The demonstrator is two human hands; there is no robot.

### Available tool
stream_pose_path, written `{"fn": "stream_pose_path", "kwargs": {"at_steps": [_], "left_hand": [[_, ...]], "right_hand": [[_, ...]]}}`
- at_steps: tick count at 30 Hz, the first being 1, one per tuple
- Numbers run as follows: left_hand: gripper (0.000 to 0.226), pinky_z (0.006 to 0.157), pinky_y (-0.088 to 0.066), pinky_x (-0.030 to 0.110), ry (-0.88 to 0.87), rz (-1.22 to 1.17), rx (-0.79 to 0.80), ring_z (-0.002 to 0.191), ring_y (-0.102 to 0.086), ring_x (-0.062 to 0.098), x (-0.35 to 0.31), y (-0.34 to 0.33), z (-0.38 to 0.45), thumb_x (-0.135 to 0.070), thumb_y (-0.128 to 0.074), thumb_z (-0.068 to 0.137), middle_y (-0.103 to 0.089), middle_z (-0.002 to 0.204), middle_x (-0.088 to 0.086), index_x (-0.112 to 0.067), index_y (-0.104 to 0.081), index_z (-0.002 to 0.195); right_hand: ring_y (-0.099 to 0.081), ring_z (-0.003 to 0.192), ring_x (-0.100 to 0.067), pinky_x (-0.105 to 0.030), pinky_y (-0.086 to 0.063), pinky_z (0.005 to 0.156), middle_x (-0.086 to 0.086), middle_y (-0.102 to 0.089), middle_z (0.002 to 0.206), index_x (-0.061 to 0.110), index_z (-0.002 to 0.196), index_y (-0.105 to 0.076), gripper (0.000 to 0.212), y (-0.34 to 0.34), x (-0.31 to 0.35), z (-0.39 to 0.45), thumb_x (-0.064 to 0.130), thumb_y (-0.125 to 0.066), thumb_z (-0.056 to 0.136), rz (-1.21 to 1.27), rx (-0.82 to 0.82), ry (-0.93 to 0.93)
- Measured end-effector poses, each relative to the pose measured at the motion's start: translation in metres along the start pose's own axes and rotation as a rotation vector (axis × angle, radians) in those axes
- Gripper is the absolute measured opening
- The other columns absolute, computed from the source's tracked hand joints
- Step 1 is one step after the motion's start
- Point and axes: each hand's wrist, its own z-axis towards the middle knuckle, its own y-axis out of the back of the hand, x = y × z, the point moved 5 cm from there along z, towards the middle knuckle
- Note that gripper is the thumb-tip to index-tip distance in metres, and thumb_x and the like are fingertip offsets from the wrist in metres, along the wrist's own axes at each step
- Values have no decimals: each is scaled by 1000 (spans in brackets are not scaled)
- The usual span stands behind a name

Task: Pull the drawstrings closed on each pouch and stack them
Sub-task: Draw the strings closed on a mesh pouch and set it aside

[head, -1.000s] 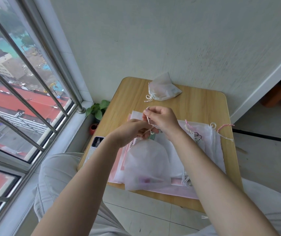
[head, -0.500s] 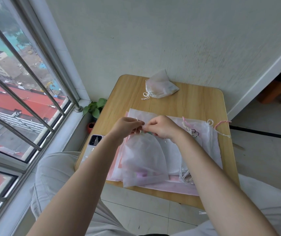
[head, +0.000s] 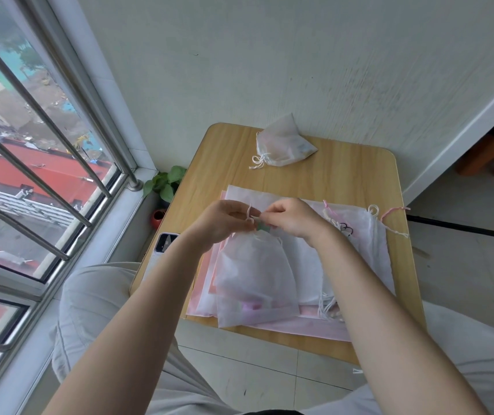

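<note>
Above the near half of a small wooden table (head: 314, 175), a white pouch (head: 254, 277) is held at its gathered neck. The white drawstring (head: 250, 212) is pinched by the left hand (head: 224, 220) and the right hand (head: 293, 220), whose fingertips are drawn close together; the neck appears nearly cinched. At the table's far edge, one closed pouch (head: 284, 142) is seen lying with its strings tied. Beneath the held pouch, a pile of flat pouches (head: 359, 250), white and pink, is spread on the table, apparently yet to be closed, so most of the work seems left. Left of the table, a phone (head: 166, 242), a potted plant (head: 164, 184) and a barred window (head: 30, 175) are seen; behind the table, a pale wall (head: 269, 55).
</note>
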Motion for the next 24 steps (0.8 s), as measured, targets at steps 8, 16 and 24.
{"fn": "stream_pose_path", "kwargs": {"at_steps": [8, 16, 24], "left_hand": [[17, 66, -52, 16, -106, 186, -250, 71, -70, 6, 4, 6, 4, -11, -83, 74, -75, 80, -5, -14, -75, 89], [13, 59, -45, 12, -140, 51, -396, 64, -63, -1, 17, 2, 4, -9, -79, 77, -73, 80, -2, -17, -73, 86], [10, 76, -51, 31, 20, -381, -266, 76, -63, 18, 26, -3, 6, -3, -70, 86, -74, 89, 8, -2, -74, 94]], "right_hand": [[-62, 74, -15, -18, -50, 61, -10, -67, 88, -5, 114, -65, 24, -27, -17, 13, 4, -61, 93, 416, 174, -142], [-63, 88, -22, -28, -51, 83, -12, -67, 99, 1, 107, -67, 17, -35, -19, 16, 5, -59, 93, 572, 412, -193], [-51, 57, -15, -26, -39, 54, -5, -58, 67, 11, 78, -60, 11, -21, -26, 28, 7, -63, 88, 350, 62, -200]]}}
